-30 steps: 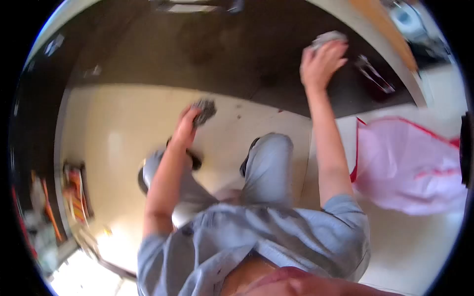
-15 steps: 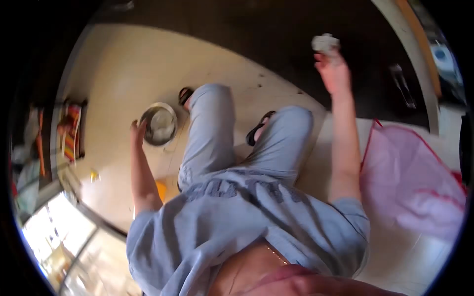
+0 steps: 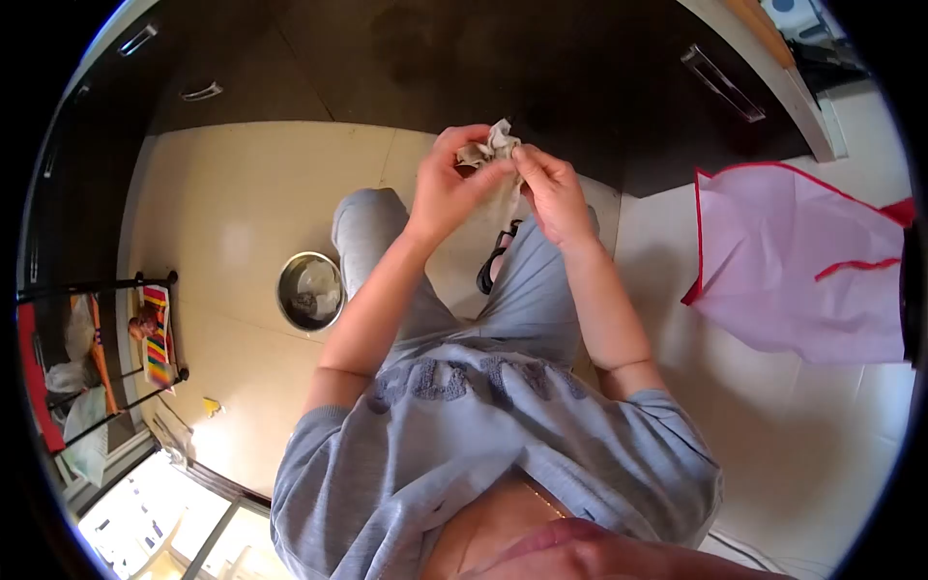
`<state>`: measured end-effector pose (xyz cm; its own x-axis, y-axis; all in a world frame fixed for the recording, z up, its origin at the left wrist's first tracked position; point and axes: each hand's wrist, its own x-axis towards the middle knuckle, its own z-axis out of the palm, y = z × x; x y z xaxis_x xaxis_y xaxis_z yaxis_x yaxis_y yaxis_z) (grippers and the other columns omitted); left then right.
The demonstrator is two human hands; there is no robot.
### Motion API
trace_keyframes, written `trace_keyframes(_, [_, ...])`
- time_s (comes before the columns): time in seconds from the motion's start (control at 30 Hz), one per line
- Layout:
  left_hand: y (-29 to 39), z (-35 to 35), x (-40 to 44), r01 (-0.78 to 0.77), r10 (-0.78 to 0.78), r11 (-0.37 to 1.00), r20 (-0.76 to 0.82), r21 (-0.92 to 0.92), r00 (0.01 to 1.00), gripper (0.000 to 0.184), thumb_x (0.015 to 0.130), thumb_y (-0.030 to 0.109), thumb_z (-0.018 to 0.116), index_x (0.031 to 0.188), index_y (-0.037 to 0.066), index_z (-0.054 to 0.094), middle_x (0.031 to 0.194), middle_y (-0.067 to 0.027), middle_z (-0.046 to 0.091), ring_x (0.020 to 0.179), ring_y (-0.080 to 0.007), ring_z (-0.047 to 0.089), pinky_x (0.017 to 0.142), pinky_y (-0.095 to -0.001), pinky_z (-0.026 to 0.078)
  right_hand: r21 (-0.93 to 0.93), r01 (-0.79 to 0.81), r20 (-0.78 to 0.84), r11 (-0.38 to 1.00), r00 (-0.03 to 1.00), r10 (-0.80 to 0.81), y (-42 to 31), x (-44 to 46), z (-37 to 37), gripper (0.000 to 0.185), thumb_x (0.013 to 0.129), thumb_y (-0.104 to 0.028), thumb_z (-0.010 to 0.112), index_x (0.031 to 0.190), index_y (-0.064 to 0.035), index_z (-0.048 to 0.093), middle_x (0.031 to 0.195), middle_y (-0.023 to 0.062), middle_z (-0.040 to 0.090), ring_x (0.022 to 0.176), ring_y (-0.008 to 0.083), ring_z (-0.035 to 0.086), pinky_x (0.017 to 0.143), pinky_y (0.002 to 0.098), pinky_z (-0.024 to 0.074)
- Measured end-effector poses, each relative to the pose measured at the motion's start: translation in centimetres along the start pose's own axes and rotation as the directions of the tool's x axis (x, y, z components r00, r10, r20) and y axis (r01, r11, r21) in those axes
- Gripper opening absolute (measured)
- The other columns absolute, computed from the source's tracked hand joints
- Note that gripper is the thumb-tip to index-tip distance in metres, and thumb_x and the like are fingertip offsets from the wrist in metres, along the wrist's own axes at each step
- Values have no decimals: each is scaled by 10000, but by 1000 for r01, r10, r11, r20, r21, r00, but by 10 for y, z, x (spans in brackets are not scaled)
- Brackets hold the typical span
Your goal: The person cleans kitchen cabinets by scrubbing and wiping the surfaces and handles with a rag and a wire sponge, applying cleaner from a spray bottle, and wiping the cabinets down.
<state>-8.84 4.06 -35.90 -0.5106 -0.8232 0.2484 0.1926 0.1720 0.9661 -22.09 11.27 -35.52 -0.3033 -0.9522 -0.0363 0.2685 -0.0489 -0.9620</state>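
Note:
A crumpled off-white cloth (image 3: 503, 145) is held up in front of the dark cabinet doors, above my knees. My right hand (image 3: 556, 193) pinches its right side between thumb and fingers. Curled around the left side of the cloth is my left hand (image 3: 454, 184), its thumb pointing toward the right hand. Part of the cloth hangs below the fingers, partly hidden by them. On the floor to the left of my leg stands a round metal bowl (image 3: 283, 300), with cloudy liquid or whitish material inside that I cannot make out.
Dark cabinet doors (image 3: 387, 58) with metal handles (image 3: 723, 85) run along the front. To the right hangs a pale pink cover with red trim (image 3: 793, 261). A black rack (image 3: 106, 283) holding bags and a striped item (image 3: 155, 338) stands left. A small yellow object (image 3: 212, 407) lies on the floor.
My right hand has brought the cloth down and left from the cabinet front to the middle. My left hand has moved from beside the bowl up to the cloth and now grips it too.

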Motion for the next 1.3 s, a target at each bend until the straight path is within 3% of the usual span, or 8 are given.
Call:
trace_keyframes(0.4, [-35,3,14,303,-534,656,-141,-691,834,204,868,231,546,899,47,626,821,20,599,741,-76,525,681,-229,423,-617,60,-345,784,876,-338,53,-23,-51,155,815,-143,604,921,-32,619,802,-3,597,635,84,512,560,211,403])
trace_keyframes(0.57, [-45,29,35,0,-36,957,119,290,992,227,835,210,569,930,7,608,937,-82,600,757,-183,578,673,-300,452,623,-37,-152,781,974,167,66,-23,-24,237,847,-152,533,1070,-72,529,981,49,556,834,162,539,704,287,445])
trace_keyframes(0.73, [37,65,-1,-463,266,772,441,435,857,276,773,216,625,973,27,602,945,-145,582,853,-314,573,700,-352,466,-7,245,-272,969,932,-238,96,-8,-65,340,880,-302,462,1145,-89,471,1059,45,528,943,169,514,788,302,434])
trace_keyframes(0.87, [31,38,-2,-337,223,790,271,512,936,257,785,205,615,980,37,603,963,-125,587,851,-285,583,694,-346,475,-779,-219,183,-587,816,-548,49,59,-91,321,849,-244,436,1119,-81,498,1034,55,528,944,168,517,849,327,415])
trace_keyframes(1.03, [3,14,-32,-118,-19,863,265,491,964,233,806,118,588,1015,17,586,979,-143,582,847,-233,593,739,-313,469,-837,352,-350,418,242,-905,-50,149,-137,377,886,-231,405,1145,36,460,1227,225,435,1192,344,364,1007,434,243])
trace_keyframes(1.07, [6,3,-29,-86,-58,862,266,500,962,230,807,113,586,1016,19,585,975,-143,582,844,-233,594,736,-311,469,-963,-268,-52,-14,237,-970,-89,185,-126,384,857,-189,401,1119,82,476,1283,339,297,1249,458,207,1040,511,93])
trace_keyframes(1.17, [-5,4,-46,-69,-106,853,302,518,948,224,816,122,570,1016,24,584,974,-143,581,825,-249,594,724,-317,473,-856,-91,-515,509,63,-855,-107,226,-82,558,839,-245,363,1022,281,398,1313,423,40,1272,494,-35,1018,569,10])
trace_keyframes(1.3, [-8,5,-43,-139,-48,823,310,552,950,210,826,147,548,992,25,590,973,-137,582,821,-281,586,714,-336,476,-953,-276,-156,123,101,-983,-81,230,-85,542,809,-271,450,1084,196,441,1325,308,224,1286,418,109,1012,548,107])
